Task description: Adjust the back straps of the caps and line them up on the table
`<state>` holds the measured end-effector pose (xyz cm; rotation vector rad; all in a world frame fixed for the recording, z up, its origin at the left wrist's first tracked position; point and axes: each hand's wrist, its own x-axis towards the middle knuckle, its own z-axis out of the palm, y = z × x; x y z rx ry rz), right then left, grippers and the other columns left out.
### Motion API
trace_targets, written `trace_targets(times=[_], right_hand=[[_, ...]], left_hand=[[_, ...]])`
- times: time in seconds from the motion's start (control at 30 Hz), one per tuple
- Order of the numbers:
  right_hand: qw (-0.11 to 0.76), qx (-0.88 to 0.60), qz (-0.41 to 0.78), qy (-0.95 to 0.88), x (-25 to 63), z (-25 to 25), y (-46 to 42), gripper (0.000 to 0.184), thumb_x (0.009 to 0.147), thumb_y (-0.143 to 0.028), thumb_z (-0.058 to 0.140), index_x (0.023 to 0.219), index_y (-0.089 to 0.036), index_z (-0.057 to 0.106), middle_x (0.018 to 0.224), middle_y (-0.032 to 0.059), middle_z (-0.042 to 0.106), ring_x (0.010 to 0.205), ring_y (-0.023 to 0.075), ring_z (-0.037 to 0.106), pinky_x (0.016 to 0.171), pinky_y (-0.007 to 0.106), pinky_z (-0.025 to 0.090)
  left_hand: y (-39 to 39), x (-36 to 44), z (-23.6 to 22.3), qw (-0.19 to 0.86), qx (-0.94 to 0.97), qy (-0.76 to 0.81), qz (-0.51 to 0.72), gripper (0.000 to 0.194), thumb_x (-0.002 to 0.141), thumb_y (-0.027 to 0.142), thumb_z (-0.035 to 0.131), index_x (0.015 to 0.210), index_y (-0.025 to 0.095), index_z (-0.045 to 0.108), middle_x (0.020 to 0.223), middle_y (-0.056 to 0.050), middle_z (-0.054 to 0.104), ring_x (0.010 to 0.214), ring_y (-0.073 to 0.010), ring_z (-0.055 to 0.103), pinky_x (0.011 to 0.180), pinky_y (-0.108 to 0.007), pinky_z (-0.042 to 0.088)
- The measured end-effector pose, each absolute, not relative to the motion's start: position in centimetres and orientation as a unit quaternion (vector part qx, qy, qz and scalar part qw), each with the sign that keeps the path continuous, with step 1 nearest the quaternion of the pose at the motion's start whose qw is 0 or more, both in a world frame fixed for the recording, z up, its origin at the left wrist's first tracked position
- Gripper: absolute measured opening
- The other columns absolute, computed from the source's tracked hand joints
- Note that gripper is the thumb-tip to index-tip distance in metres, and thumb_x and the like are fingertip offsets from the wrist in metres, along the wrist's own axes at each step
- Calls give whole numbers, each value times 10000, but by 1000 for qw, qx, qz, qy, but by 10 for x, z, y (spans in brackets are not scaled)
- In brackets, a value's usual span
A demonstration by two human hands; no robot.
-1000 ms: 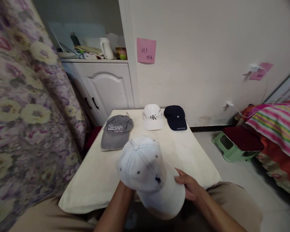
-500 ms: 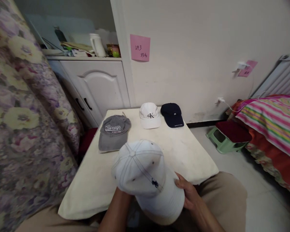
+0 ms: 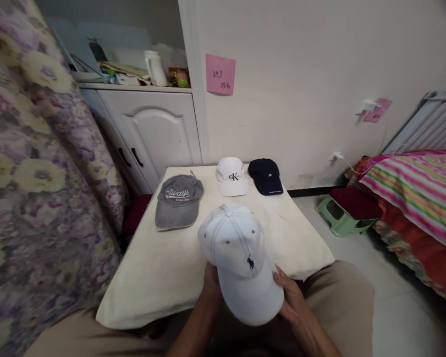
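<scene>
A pale blue baseball cap (image 3: 238,253) with a small dark embroidered figure is held over the near edge of the cloth-covered table (image 3: 159,267), brim toward me. My right hand (image 3: 292,295) grips the right edge of its brim, thumb on top. On the other side my left hand (image 3: 211,282) supports the cap from below, its fingers hidden under the crown. A grey cap (image 3: 178,206) with white lettering lies at the table's left. Along the far edge sit a white cap (image 3: 232,181) and, beside it, a navy cap (image 3: 265,176).
A floral curtain (image 3: 40,173) hangs at the left by a white cabinet (image 3: 156,124). Pink paper notes (image 3: 220,74) are stuck to the wall. To the right stand a green stool (image 3: 345,213) and a bed with a striped cover (image 3: 419,183).
The pale blue cap has shifted right and slightly up, turning so its front faces me more. My left hand moved right with it and shows more. The view has shifted slightly.
</scene>
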<state>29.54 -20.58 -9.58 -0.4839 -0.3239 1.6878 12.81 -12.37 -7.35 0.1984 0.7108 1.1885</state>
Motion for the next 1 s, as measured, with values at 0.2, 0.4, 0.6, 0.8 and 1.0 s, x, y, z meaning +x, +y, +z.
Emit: trace_targets(times=[0.2, 0.4, 0.6, 0.8, 1.0], right_hand=[[648, -217, 718, -133, 291, -98, -204, 395, 693, -163, 811, 1074, -177, 705, 993, 81, 783, 972, 261, 723, 931, 394, 550], [646, -234, 709, -156, 292, -100, -206, 462, 705, -185, 808, 1146, -174, 674, 1055, 97, 770, 1025, 264, 710, 956, 394, 532], [633, -254, 703, -200, 300, -97, -208, 554, 719, -236, 804, 1235, -133, 628, 1164, 157, 727, 1095, 298, 680, 978, 432, 506], [645, -288, 669, -234, 327, -93, -206, 624, 720, -259, 817, 1287, -136, 589, 1225, 172, 698, 1105, 303, 677, 973, 432, 504], [677, -350, 601, -242, 390, -88, -194, 597, 722, -294, 821, 1258, -144, 608, 1192, 161, 717, 1066, 293, 692, 940, 421, 523]], left_hand=[[-119, 119, -78, 781, 58, 309, 540, 118, 850, 273, 655, 904, 199, 730, 771, -6, 790, 834, -211, 751, 850, -299, 583], [-112, 116, -75, 826, 77, 291, 476, 150, 877, 250, 602, 887, 189, 738, 793, -66, 798, 1023, -289, 719, 948, -375, 553], [-113, 119, -79, 842, 107, 288, 444, 186, 881, 268, 598, 929, 170, 748, 897, -95, 802, 1133, -325, 668, 983, -418, 535], [-101, 144, -77, 834, 142, 269, 460, 223, 906, 241, 598, 1051, 135, 731, 1016, -108, 787, 1138, -297, 666, 1011, -389, 516], [-58, 220, -63, 823, 141, 243, 494, 274, 996, 251, 471, 1115, 166, 703, 1077, -74, 770, 1176, -206, 638, 1016, -307, 504]])
